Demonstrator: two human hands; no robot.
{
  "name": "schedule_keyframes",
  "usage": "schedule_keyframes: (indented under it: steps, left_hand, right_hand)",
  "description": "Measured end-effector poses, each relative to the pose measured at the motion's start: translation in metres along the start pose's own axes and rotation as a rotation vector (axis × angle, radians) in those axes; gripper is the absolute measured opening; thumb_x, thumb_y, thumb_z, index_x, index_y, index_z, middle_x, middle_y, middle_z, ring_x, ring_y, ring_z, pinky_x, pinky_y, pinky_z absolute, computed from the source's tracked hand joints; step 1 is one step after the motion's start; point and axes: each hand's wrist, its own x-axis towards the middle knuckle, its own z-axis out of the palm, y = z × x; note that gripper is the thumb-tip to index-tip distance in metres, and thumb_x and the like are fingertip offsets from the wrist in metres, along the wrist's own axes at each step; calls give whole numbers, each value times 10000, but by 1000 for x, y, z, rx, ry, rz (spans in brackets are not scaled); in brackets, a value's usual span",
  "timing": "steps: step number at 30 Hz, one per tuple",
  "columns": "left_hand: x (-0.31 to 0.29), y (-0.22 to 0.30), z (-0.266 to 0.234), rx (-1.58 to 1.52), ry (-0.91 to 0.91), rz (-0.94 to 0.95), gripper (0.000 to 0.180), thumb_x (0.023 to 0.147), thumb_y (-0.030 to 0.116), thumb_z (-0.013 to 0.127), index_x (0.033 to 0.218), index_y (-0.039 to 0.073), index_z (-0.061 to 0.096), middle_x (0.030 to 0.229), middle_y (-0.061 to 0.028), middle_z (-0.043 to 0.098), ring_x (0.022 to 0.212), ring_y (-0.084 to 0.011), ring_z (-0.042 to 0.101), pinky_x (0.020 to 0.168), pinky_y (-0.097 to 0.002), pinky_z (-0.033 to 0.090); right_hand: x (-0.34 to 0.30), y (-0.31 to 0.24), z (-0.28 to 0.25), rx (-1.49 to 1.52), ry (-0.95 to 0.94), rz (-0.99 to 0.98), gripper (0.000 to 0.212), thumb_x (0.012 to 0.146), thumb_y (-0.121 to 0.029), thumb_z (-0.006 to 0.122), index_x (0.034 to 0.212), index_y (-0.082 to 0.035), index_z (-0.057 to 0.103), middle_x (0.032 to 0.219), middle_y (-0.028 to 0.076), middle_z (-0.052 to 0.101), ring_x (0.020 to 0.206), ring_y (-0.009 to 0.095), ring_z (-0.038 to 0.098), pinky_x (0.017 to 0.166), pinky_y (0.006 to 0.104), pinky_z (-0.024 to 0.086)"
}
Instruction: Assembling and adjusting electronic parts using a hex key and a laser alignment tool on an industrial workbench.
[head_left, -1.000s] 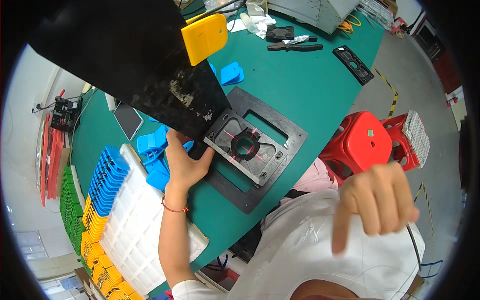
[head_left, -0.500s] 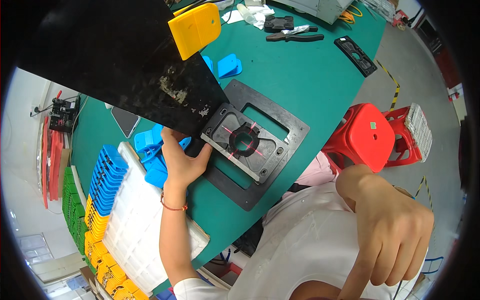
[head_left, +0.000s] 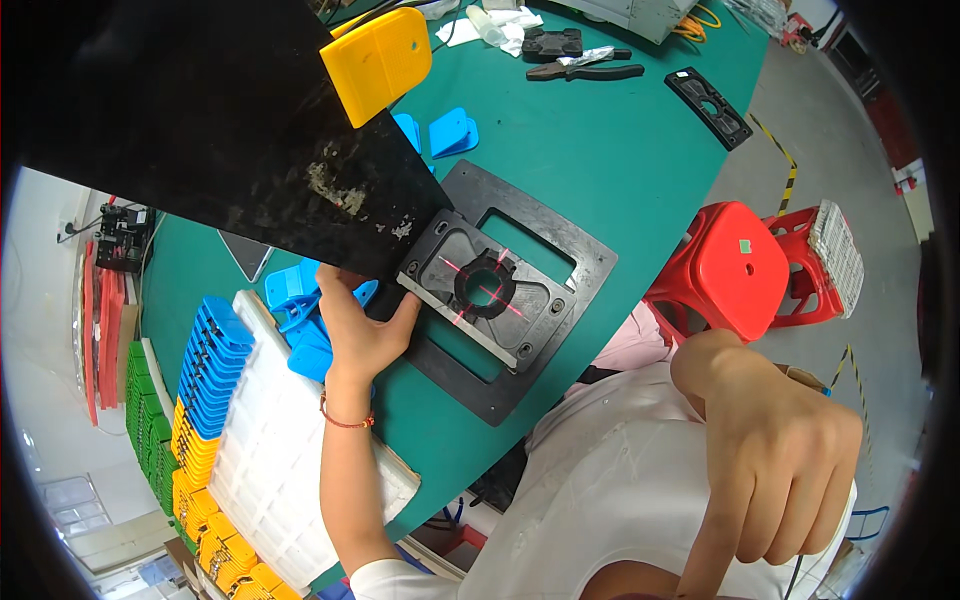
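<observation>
Light: bright, even, diffuse overhead; shadows were kept soft.
Glare: the white wall at the left was washed out.
Distortion: straight edges were bent toward a black fisheye rim.
Focus: the near right hand (head_left: 775, 450) was rendered slightly soft.

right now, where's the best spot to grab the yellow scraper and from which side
Probably by the wide flat body of the yellow scraper, coming from its right side over the bare green table. Its left edge lies against the big black sheet, so only the right and lower edges look free to pinch. The left hand is busy at the black fixture.
</observation>
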Motion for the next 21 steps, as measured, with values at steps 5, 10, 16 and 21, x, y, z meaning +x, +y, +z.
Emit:
schedule_keyframes:
  steps: [5,10,16,21]
  left_hand:
    - [-1,0,2,26,62,15,660,622,89,779,1116,-69,371,892,-163,602,789,-253,631,717,-319,498]
    - [2,4,3,-8,19,-18,649,621,86,769,1108,-74,372,885,-174,602,783,-275,631,707,-327,493]
    - [-1,3,3,-33,55,-28,614,627,94,763,1079,-78,384,872,-179,598,778,-282,622,680,-331,481]
    - [0,4,3,-22,42,-62,596,628,95,759,1070,-78,400,886,-185,596,804,-281,623,708,-335,488]
  right_hand:
    - [-5,15,-27,32,-41,-37,283,836,21,435,558,-4,484,584,117,489,535,217,499,595,476,513]
    - [-81,28,-45,-140,644,104,417,982,-283,385,608,-116,464,501,-27,430,436,115,392,873,424,351]
    - [-125,31,-41,-52,1145,114,346,976,-260,361,656,-143,420,504,-44,392,453,88,361,835,317,330]
    - [-130,28,-38,-27,1170,105,353,982,-301,370,677,-132,429,519,-45,405,470,93,375,848,326,331]
